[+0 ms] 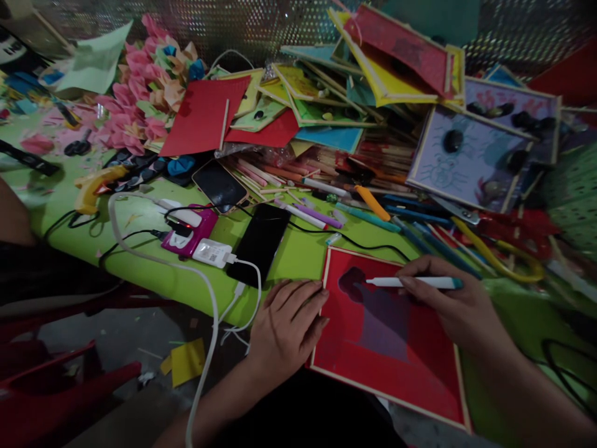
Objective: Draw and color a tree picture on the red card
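A white marker (431, 283) with a teal end is pinched in my right hand (459, 305), its tip pointing left. Below it lies a red card (387, 376) edged with thin wooden sticks, partly over the table's front edge. The marker's tip is at a dark rounded patch (351, 283) near the card's top left; whether it touches cannot be told. Shadow falls across the card's middle. My left hand (286, 320) grips the card's left edge, fingers bent over the stick border and thumb beside it.
On the green table (186, 289) lie a black phone (261, 239), a purple power strip (205, 227) with chargers, and a yellow glue gun (96, 190). Yellow-handled scissors (501, 255), several pens and framed cards (466, 155) crowd the back. A white cable (212, 311) hangs beside my left arm.
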Available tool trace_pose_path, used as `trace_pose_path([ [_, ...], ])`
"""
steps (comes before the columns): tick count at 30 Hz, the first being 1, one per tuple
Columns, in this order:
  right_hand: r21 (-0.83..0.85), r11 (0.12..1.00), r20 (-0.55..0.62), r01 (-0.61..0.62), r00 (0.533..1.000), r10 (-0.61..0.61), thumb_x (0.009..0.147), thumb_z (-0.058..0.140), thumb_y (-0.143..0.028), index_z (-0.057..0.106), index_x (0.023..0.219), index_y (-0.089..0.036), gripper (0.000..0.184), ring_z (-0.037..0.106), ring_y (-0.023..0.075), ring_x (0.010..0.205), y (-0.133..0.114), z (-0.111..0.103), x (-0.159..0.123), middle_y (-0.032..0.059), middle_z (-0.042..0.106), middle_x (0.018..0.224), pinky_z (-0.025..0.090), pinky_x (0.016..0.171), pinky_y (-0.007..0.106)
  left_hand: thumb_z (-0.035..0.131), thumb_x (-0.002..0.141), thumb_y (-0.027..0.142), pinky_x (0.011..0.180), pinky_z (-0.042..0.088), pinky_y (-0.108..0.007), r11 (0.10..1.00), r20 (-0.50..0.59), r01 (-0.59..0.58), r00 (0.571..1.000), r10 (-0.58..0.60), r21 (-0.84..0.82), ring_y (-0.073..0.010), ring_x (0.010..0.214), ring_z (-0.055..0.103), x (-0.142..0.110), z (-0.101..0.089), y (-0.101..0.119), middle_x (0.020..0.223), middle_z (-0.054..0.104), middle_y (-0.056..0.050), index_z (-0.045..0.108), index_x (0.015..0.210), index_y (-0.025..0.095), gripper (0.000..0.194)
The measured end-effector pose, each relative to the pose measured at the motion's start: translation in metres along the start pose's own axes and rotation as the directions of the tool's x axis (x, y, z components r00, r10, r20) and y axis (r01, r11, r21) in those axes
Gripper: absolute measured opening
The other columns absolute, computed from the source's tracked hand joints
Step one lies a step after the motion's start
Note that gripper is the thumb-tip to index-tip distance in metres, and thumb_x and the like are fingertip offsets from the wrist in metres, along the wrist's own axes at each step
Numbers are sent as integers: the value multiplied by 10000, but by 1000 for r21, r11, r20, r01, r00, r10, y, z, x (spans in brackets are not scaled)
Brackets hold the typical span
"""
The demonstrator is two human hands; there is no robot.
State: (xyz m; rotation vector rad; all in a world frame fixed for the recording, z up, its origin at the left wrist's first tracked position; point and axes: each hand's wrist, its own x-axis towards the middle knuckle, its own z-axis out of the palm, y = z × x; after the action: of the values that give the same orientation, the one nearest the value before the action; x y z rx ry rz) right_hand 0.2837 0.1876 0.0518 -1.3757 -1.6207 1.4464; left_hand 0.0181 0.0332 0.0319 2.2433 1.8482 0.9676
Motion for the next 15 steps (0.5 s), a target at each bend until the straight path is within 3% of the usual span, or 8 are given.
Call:
trace_pose_path([
  [15,-4,1000,-3,-8,1000,8,794,944,-646,820,815,-252,413,562,155,609,0,1,0,18,691,670,424,564,265,553,1169,269,1179,524,-416,1000,-3,-12,1000,12,1,-234,1251,742,2,-1,-1,1359,831,-47,745,1371,194,289],
])
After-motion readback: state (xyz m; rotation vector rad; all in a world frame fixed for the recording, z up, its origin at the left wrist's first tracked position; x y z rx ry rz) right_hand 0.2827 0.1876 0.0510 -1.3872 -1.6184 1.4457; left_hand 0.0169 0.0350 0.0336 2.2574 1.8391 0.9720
